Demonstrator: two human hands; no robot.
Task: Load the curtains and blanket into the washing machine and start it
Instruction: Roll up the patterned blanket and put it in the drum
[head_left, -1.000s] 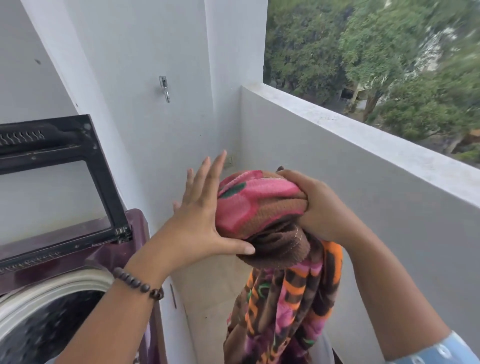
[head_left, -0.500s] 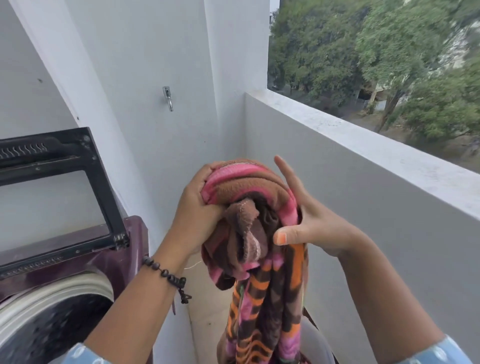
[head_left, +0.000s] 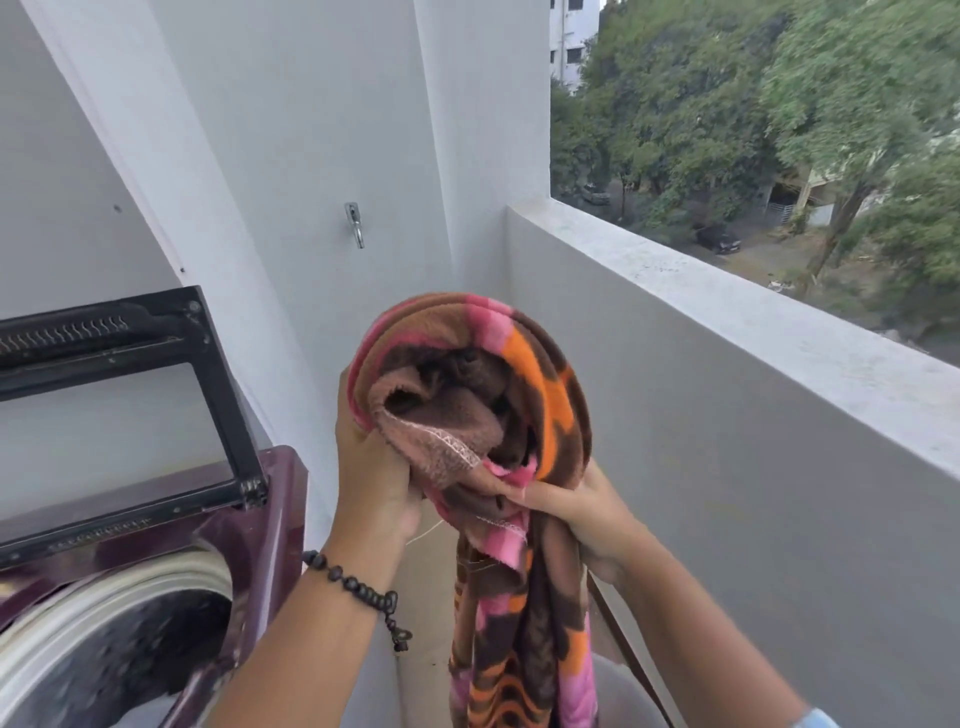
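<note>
Two hands, left hand (head_left: 371, 470) and right hand (head_left: 576, 512), grip one blanket (head_left: 524, 597)

Blanket (head_left: 524, 415): lower end cut off by bottom edge, full length unknown. Bundled folds hide its inner layers.

Left hand (head_left: 371, 467): fingers buried behind the blanket, only back of hand and thumb side visible. Right hand (head_left: 582, 509): fingertips partly tucked into the cloth.

Washing machine (head_left: 156, 545): cut by left and bottom edges; drum (head_left: 135, 639) interior dark and motion-blurred, contents can't be made out. Lid (head_left: 119, 338) cropped at left.

Pale object (head_left: 618, 686) below the blanket mostly covered, can't identify. Both forearms run out of frame.
</note>
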